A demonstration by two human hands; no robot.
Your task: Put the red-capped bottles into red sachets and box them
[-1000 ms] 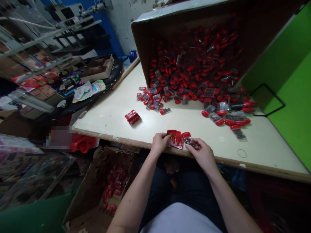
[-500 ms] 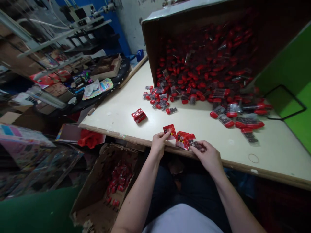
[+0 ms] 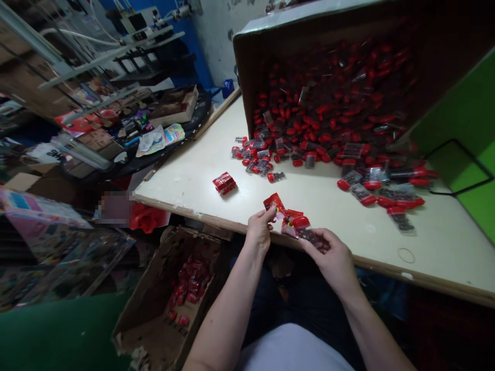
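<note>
Our left hand (image 3: 269, 213) pinching a red card (image 3: 275, 201), our right hand (image 3: 336, 260) gripping a capped packet (image 3: 306, 230) (now further over other cards (image 3: 289, 225))

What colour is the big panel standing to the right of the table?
The panel is bright green, darker where shadowed; it shows best in the head view.

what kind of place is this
Probably a small packing workshop: a tipped box spills many red-capped packets onto the worktable, and a carton below holds more red items.
</note>
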